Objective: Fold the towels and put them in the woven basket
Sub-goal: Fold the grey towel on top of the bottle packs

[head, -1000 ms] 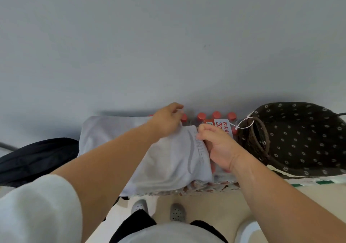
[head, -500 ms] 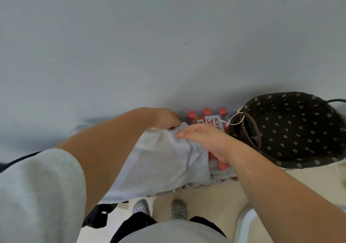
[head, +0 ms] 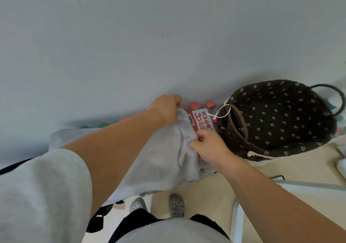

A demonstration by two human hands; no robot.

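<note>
Grey wall behind towel; beige floor.

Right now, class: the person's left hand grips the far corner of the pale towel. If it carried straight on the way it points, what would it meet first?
Probably the wall. The left hand points away from the person, over the towel, beside the red-capped bottles, though depth is unclear.

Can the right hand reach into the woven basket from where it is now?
Probably yes. The right hand grips the towel right beside the woven basket, whose open top shows only dark flowered lining. Nothing stands between them, though the hand is busy with the towel.
</note>
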